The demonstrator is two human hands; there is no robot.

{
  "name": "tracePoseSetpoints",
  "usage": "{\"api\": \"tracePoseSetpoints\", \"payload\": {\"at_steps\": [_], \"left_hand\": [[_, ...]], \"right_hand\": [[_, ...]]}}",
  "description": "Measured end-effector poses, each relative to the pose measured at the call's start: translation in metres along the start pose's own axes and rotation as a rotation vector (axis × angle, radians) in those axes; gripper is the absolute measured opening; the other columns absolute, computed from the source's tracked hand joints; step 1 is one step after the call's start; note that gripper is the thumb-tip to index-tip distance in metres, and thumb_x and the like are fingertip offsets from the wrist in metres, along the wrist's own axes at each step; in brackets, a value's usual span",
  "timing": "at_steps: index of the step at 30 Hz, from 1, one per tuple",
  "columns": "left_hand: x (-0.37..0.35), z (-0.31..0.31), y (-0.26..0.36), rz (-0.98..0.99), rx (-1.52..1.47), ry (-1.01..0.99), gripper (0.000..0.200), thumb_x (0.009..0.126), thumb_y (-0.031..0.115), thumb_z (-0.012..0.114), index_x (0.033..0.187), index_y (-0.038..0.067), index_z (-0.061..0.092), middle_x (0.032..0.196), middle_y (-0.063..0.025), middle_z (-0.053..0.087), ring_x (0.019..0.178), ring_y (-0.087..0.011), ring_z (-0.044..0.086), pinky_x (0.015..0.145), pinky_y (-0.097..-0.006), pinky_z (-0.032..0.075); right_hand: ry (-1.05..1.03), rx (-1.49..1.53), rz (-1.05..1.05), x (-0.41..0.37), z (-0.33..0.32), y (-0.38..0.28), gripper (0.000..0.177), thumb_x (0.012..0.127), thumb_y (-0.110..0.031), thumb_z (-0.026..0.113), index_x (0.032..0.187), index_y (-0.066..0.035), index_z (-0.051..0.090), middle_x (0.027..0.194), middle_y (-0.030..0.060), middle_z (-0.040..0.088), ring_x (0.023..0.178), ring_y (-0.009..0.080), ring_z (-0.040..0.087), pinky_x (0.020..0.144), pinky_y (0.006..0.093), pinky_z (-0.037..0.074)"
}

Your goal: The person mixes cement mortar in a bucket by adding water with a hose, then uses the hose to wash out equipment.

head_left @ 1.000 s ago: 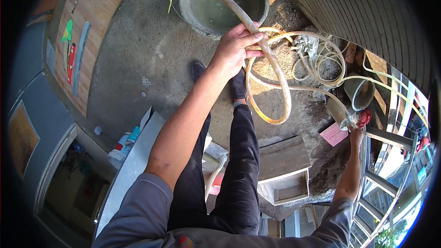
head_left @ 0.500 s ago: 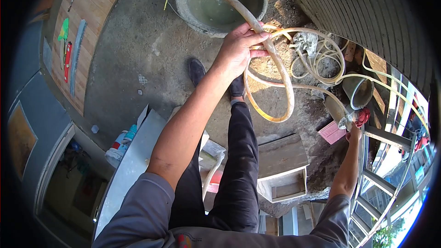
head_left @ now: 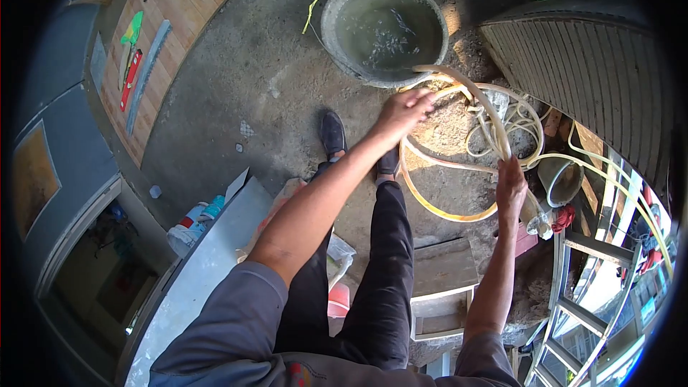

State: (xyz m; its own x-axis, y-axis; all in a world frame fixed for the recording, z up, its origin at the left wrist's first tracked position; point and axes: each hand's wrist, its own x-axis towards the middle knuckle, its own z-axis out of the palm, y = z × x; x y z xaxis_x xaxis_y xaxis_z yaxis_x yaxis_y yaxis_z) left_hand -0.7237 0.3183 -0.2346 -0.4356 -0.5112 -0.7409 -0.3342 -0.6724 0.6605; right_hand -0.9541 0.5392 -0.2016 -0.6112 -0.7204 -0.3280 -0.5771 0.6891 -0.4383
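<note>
A thick, pale yellowish hose (head_left: 494, 115) arcs above the ground, its end near the rim of a round tub (head_left: 327, 43) of cloudy, rippling water. My right hand (head_left: 510, 190) is wrapped round this hose to the right of the tub. Just below the tub, my left hand (head_left: 405, 116) is beside a hose loop (head_left: 448, 213). Its fingers are blurred, so whether they grip the loop cannot be made out.
More thin hose (head_left: 527, 129) lies coiled on the dirt at the right, beside a bucket (head_left: 560, 180) and a metal ladder (head_left: 602, 247). A ribbed panel (head_left: 573, 64) stands at upper right. On wooden boards at left are a red level (head_left: 130, 80) and a metal bar (head_left: 148, 75).
The hose end has come out of the tub's water, leaving ripples. My right hand has left the red cloth area near the ladder and now grips the hose. My left hand has moved lower right.
</note>
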Motion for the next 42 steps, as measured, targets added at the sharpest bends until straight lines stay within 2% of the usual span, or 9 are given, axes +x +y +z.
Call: {"api": "tracePoseSetpoints", "payload": {"at_steps": [5,8,14,18,22,25,28,33,42], "left_hand": [[0.079,-0.144,-0.051,0.058,0.338,0.761,0.060,0.086,0.032,0.071,0.130,-0.003,0.049,0.120,-0.0203,0.062,0.109,-0.0295,0.061,0.094,-0.0347,0.047],[0.108,-0.191,-0.044,0.048,0.431,0.840,0.086,0.081,0.031,0.075,0.145,-0.002,0.028,0.144,-0.0249,0.040,0.132,-0.0316,0.042,0.107,-0.0385,0.035],[0.107,-0.201,0.020,-0.059,-0.301,0.487,0.098,0.077,0.022,0.076,0.150,0.001,0.015,0.150,-0.0237,0.032,0.139,-0.0316,0.030,0.112,-0.0408,0.024],[0.100,-0.181,0.001,0.243,-0.158,0.690,0.058,0.081,0.009,0.069,0.131,0.000,0.041,0.116,-0.0213,0.059,0.105,-0.0289,0.060,0.090,-0.0368,0.048],[0.032,-0.120,0.024,0.419,0.089,0.607,0.030,0.092,0.009,0.052,0.122,0.003,0.051,0.098,-0.0173,0.065,0.088,-0.0288,0.065,0.082,-0.0391,0.049],[0.003,-0.100,0.046,0.449,0.051,0.282,0.028,0.084,0.000,0.051,0.112,0.000,0.058,0.098,-0.0191,0.065,0.094,-0.0359,0.063,0.083,-0.0437,0.049],[-0.010,-0.092,0.034,0.708,0.347,0.448,0.044,0.083,0.003,0.056,0.127,-0.001,0.050,0.120,-0.0243,0.059,0.114,-0.0367,0.056,0.100,-0.0442,0.042],[-0.082,-0.153,0.040,0.457,0.266,0.246,0.061,0.089,0.015,0.058,0.144,0.000,0.035,0.140,-0.0268,0.045,0.131,-0.0357,0.045,0.109,-0.0398,0.035],[-0.271,-0.305,-0.113,-0.220,0.170,0.463,0.048,0.092,0.025,0.062,0.135,0.005,0.051,0.119,-0.0192,0.065,0.110,-0.0263,0.064,0.090,-0.0349,0.052]], "right_hand": [[-0.083,-0.154,0.150,-0.013,-0.001,0.143,0.021,0.093,-0.024,0.056,0.098,-0.003,0.056,0.083,0.0254,0.064,0.081,0.0474,0.061,0.065,0.0547,0.047],[-0.281,-0.372,0.230,-0.024,0.022,0.236,0.029,0.089,-0.024,0.057,0.107,-0.001,0.059,0.106,0.0259,0.063,0.090,0.0463,0.062,0.075,0.0529,0.050],[-0.170,-0.256,0.079,-0.033,0.037,0.087,0.050,0.087,-0.018,0.061,0.127,0.010,0.050,0.123,0.0326,0.056,0.113,0.0446,0.056,0.097,0.0455,0.047],[-0.119,0.077,-0.040,-0.023,0.062,-0.058,0.045,0.089,-0.023,0.065,0.125,0.004,0.057,0.103,0.0209,0.068,0.094,0.0261,0.067,0.081,0.0351,0.053],[-0.412,0.390,-0.022,0.057,0.094,-0.245,0.052,0.093,-0.036,0.062,0.127,0.002,0.057,0.108,0.0161,0.067,0.094,0.0225,0.065,0.084,0.0340,0.051],[-0.425,0.807,0.193,0.108,0.126,-0.315,0.063,0.087,-0.053,0.064,0.117,0.002,0.062,0.106,0.0133,0.068,0.089,0.0231,0.064,0.079,0.0340,0.049],[-0.554,0.911,0.411,0.141,0.127,-0.343,0.053,0.087,-0.048,0.067,0.110,0.000,0.061,0.086,0.0083,0.067,0.076,0.0169,0.062,0.069,0.0334,0.050],[-0.473,1.313,0.495,0.160,0.139,-0.325,0.029,0.098,-0.030,0.055,0.085,-0.004,0.058,0.062,0.0030,0.049,0.048,0.0175,0.046,0.048,0.0350,0.046],[-0.459,1.304,0.633,0.175,0.129,-0.344,0.034,0.100,-0.036,0.049,0.081,-0.008,0.055,0.055,-0.0007,0.038,0.047,0.0151,0.036,0.047,0.0359,0.039]]}}
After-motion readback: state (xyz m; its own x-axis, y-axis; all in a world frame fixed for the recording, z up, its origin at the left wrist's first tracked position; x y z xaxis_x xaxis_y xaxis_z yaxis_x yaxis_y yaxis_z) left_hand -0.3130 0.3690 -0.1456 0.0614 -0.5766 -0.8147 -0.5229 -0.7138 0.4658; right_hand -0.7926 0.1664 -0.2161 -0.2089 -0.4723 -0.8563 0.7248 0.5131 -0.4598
